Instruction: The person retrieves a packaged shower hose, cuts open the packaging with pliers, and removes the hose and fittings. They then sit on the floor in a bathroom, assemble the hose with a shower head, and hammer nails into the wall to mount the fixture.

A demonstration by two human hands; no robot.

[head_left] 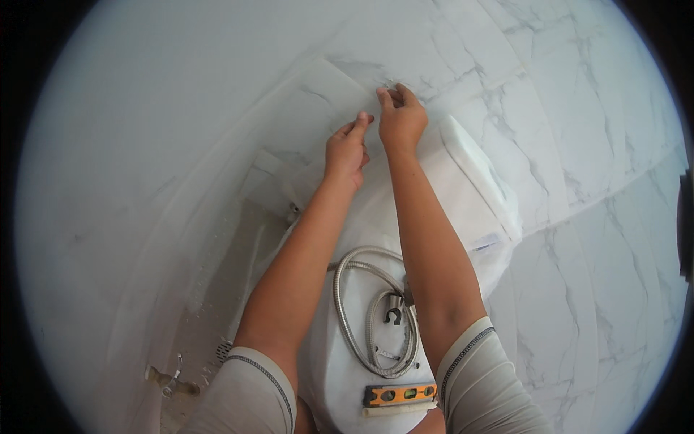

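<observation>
Both my arms reach forward over a white toilet to the marbled wall. My left hand is closed, its thumb and forefinger pinched together a little short of the wall. Whatever it holds is too small to name. Slightly farther and to the right, my right hand is also closed, fingertips together close to the wall. A tiny pale bit shows at its fingertips, too small to make out. The two hands are apart.
On the toilet lid lie a coiled metal shower hose and an orange spirit level. The white cistern stands to the right of my hands. A small metal valve is low at left, with brass fittings near the floor.
</observation>
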